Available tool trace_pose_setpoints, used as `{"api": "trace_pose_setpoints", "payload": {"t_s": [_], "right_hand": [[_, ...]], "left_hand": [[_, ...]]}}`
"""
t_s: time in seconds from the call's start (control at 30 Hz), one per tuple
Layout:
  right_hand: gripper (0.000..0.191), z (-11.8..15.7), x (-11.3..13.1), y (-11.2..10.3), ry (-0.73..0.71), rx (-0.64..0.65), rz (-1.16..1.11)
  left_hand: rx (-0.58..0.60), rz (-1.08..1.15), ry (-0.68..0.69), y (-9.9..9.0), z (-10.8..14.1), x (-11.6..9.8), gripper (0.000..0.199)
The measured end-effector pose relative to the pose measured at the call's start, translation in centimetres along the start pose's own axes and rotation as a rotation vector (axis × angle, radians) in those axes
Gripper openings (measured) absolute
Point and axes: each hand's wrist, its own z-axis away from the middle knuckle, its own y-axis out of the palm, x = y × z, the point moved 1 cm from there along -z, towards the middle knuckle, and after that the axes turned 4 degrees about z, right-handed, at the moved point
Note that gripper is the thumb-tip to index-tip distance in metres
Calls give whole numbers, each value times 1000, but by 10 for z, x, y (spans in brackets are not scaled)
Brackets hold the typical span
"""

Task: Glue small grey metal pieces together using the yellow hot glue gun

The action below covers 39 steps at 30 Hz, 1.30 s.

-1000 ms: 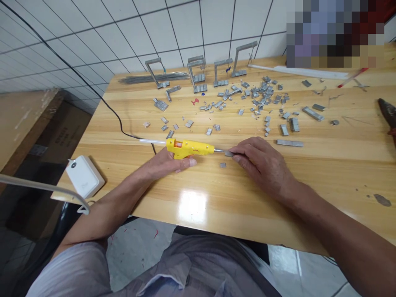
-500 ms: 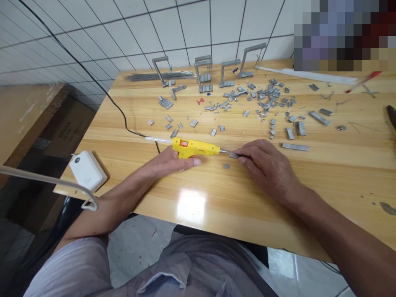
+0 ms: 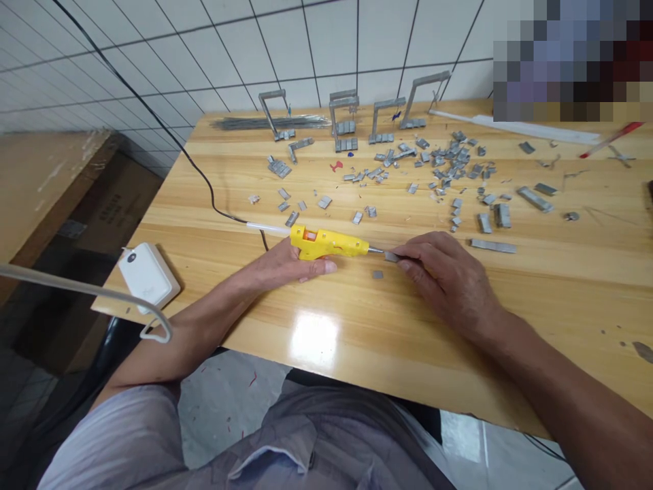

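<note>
A yellow hot glue gun (image 3: 331, 243) lies sideways in my left hand (image 3: 293, 262), whose fingers wrap round its handle. A clear glue stick (image 3: 268, 229) pokes out of its back end. The metal nozzle points right and meets, or nearly meets, a small flat grey piece (image 3: 392, 256). My right hand (image 3: 443, 275) pinches that piece between thumb and fingers, just above the wooden table (image 3: 408, 354). Another little grey piece (image 3: 377, 274) lies loose on the table below the nozzle.
Several grey angled stands (image 3: 375, 122) line the wall side. Many grey scraps (image 3: 454, 160) are strewn across the table's far half. At the left corner sits a white box-shaped device (image 3: 149, 278). A black cord (image 3: 198, 170) runs down to the glue gun.
The view has shifted slightly, so everything appears a little farther right. Both hands keep their hold, with the nozzle still at the grey piece.
</note>
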Motion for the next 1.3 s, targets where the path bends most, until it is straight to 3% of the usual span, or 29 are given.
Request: {"api": "trace_pose_setpoints", "payload": {"t_s": [0.23, 0.5, 1.3], "right_hand": [[19, -1, 0, -1, 51, 28, -35], [19, -1, -1, -1, 9, 8, 7], [20, -1, -1, -2, 12, 10, -14]], "left_hand": [[7, 34, 2, 2, 0, -4, 39], [15, 48, 18, 3, 2, -10, 36], [7, 63, 10, 1, 2, -4, 38]]}}
